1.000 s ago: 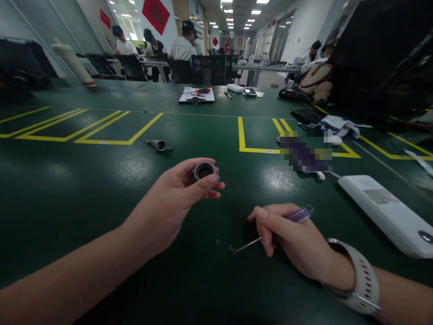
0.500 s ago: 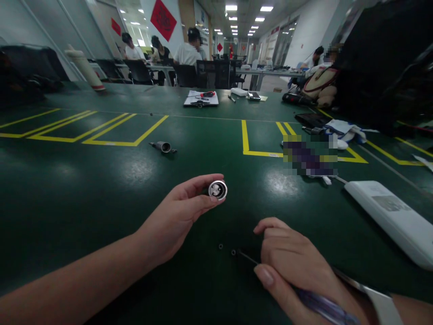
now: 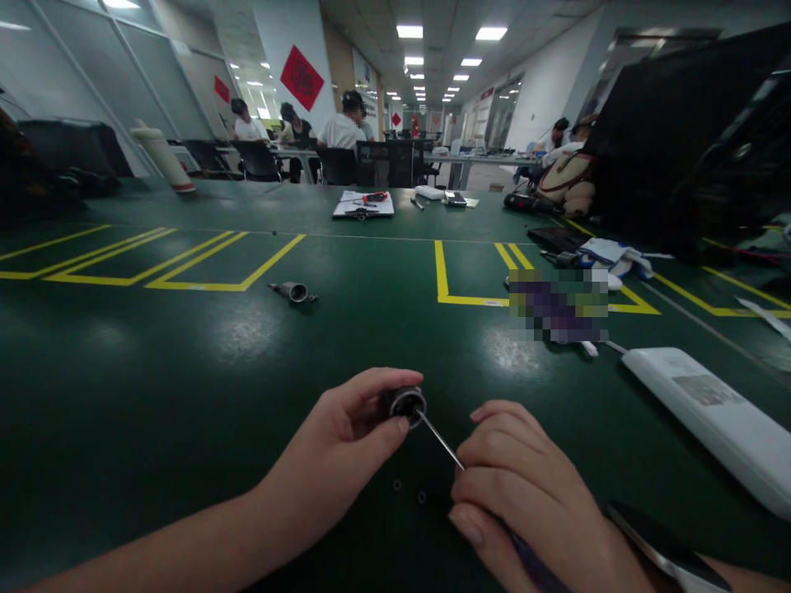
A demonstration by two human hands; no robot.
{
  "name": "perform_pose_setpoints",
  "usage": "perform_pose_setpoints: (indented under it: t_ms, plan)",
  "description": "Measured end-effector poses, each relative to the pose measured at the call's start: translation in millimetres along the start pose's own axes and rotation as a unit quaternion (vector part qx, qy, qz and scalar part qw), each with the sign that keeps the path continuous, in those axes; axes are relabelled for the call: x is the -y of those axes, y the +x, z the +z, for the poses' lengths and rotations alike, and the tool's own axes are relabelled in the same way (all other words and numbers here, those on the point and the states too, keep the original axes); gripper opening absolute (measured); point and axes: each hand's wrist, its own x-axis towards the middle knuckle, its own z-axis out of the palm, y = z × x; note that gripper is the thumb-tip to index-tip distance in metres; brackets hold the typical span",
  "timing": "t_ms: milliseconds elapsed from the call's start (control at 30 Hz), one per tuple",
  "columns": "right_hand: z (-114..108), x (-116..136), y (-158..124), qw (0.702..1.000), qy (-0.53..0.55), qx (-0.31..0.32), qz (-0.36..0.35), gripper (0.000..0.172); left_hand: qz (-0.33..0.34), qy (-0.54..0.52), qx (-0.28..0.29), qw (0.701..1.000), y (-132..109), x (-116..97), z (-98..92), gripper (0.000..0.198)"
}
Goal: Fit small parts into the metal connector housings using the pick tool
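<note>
Between the thumb and fingers of my left hand (image 3: 355, 436) is a small round metal connector (image 3: 408, 402), its open end turned toward me and to the right. My right hand (image 3: 519, 478) is closed around a screwdriver (image 3: 442, 439) with a purple handle and thin metal shaft. The shaft's tip reaches the connector's opening; whether it touches a screw inside cannot be made out. Two tiny dark ring-like parts (image 3: 397, 486) lie on the green table below my hands. Farther off to the left rests a metal connector shell (image 3: 293, 291) with small pieces beside it.
A white power bank (image 3: 698, 412) with a cable lies at the right, near a blurred-out purple item (image 3: 556, 309). Toward the back are a white pad with a red screwdriver (image 3: 364, 203) and gloves (image 3: 618, 257). Yellow tape (image 3: 198, 287) marks the table. People sit beyond.
My right hand has raised the screwdriver, bringing its tip from near the tabletop up to the connector's opening. The connector has tilted in my left hand. The whole view has shifted slightly.
</note>
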Motion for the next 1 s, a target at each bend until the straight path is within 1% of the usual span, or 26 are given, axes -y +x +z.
perform_pose_setpoints:
  t_ms: [133,233,367,533,700,767,867,967,1000]
  plan:
    - [3.7,-1.1,1.5,1.0,-0.012,0.004,-0.001,0.014,0.038,0.038,-0.001,0.999,0.7,2.6,1.7,0.028]
    - [6.6,-1.4,0.7,1.0,-0.023,0.002,-0.004,0.015,0.062,0.057,-0.012,0.996,2.0,5.3,2.7,0.025]
    - [13.6,-1.9,-2.4,0.999,-0.042,-0.009,-0.001,0.016,0.075,0.069,-0.031,0.994,3.4,9.0,3.2,0.022]
    - [19.1,-0.6,-4.1,0.997,-0.065,-0.035,-0.013,0.018,0.07,0.067,-0.039,0.995,3.4,8.8,3.8,0.021]
    - [18.8,-0.3,-4.2,0.996,-0.089,-0.019,-0.015,0.019,0.045,0.052,-0.046,0.997,1.8,5.2,6.5,0.019]
    - [19.4,-1.8,-4.5,0.996,-0.082,-0.017,-0.024,0.018,0.036,0.047,-0.047,0.997,1.7,4.2,7.2,0.019]
    - [18.4,-3.6,-4.0,0.997,-0.065,-0.03,-0.029,0.017,0.029,0.038,-0.051,0.998,2.6,2.9,7.3,0.018]
    - [9.6,-2.5,-2.1,0.999,-0.019,-0.034,-0.018,0.014,0.007,0.023,-0.05,0.998,4.3,1.0,6.3,0.017]
    - [5.0,-1.4,-1.6,1.0,0.01,-0.021,-0.006,0.012,-0.003,0.013,-0.049,0.999,4.9,0.1,5.7,0.018]
